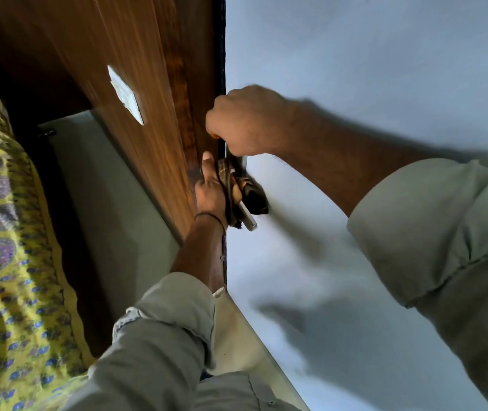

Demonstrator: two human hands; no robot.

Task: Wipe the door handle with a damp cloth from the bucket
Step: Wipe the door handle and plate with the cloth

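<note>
Gripping the door's edge, your right hand [244, 121] is curled into a fist, knuckles up, fingers wrapped round to the far side and out of sight. Just below it, your left hand [211, 191] is closed around a dark, crumpled cloth [236, 191], thumb stretched up along the wood and nearly reaching the right fist. The cloth is bunched over the door handle [248, 219]; only the handle's pale metal tip pokes out beneath your left palm, pointing back toward your wrist. Part of the cloth spills to the right of the handle against the pale blue wall [370, 69], a dark fold hanging free there. Whether the cloth is damp you cannot tell from the view.

Wooden door [153, 84], brown grain, runs up and away to the left of both hands, seen edge-on. A white rectangular plate [125, 94] sits on its face, up and left of your right fist. A thin dark band circles your left wrist [210, 218]. Both sleeves [432, 232] are grey-green and rolled back on the forearms. Far to the left of your left arm lies yellow fabric [5, 232] with a purple and blue print. Shadows of the arms fall on the wall below your right forearm. No bucket in view.
</note>
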